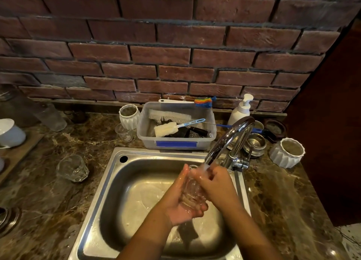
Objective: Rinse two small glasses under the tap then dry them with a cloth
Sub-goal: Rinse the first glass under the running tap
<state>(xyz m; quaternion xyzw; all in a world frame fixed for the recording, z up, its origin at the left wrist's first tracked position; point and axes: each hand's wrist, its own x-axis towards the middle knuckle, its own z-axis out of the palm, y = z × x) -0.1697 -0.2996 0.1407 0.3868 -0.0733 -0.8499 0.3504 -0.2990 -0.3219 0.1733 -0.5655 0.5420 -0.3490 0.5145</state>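
A small clear glass is held over the steel sink, its mouth under the water running from the chrome tap. My left hand cups it from below and the left, fingers curled round its base. My right hand grips it from the right, fingers at its rim. A second small faceted glass stands upright on the marble counter left of the sink. No cloth is in view.
Behind the sink stands a clear plastic tub with brushes. A soap pump bottle and white ribbed cups flank it. A tiny glass, steel bowls and white dishes sit on the counter.
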